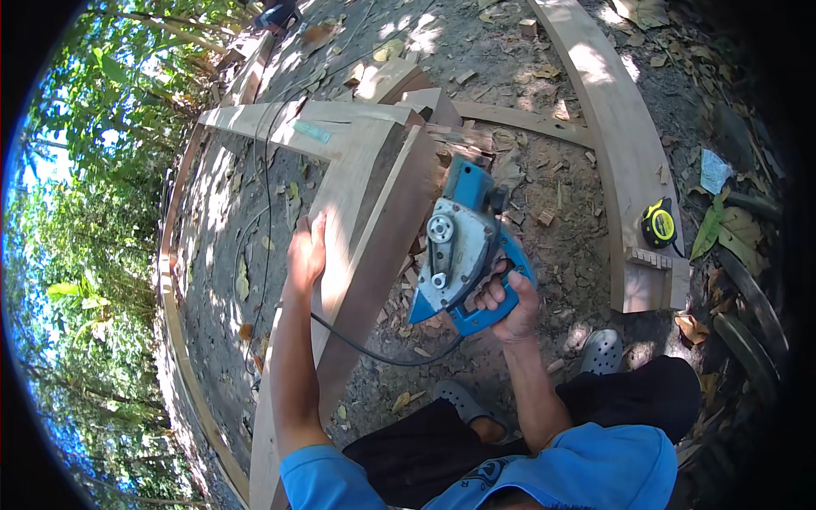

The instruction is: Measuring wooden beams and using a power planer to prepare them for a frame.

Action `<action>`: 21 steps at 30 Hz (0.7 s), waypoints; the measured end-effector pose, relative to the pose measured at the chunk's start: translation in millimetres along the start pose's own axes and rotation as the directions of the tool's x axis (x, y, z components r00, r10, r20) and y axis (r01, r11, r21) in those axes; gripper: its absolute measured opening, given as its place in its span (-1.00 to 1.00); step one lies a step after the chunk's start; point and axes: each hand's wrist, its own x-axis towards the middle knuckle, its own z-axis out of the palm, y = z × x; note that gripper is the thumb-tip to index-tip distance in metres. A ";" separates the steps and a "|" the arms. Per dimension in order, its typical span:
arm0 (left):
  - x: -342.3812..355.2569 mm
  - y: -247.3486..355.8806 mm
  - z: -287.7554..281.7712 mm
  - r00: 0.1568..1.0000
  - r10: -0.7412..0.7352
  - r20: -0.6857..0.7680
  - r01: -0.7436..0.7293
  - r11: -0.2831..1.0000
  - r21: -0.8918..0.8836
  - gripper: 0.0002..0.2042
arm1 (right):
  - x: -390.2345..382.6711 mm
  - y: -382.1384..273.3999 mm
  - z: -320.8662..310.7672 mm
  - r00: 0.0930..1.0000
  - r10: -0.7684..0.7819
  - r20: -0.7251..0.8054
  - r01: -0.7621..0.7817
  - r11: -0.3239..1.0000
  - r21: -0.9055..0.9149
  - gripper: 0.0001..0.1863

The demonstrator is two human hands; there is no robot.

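My right hand (516,308) is wrapped round the rear handle of a blue and grey electric hand planer (466,242). The planer is tipped on its side, showing two pulleys and a drive belt, and is held off to the right of a long wooden beam (374,255). From its handle a dark power cord (382,360) loops left across the beam. My left hand (307,252) grips the beam's left edge, thumb on the upper side; some fingers are hidden. At its far end the beam meets another timber (255,121) lying crosswise.
A thick plank (608,110) runs along the right, with a yellow and black tape measure (659,223) near its notched end. Wood offcuts (391,81) and dry leaves lie on the dirt ground (552,255). A long thin timber (174,323) borders the left, before green plants.
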 end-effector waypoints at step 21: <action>4.5 -3.6 -3.4 0.959 -0.277 -0.054 0.270 0.956 -0.115 -0.30 | -10.0 75.9 14.8 0.994 0.107 -0.016 -0.106 0.993 0.058 -0.74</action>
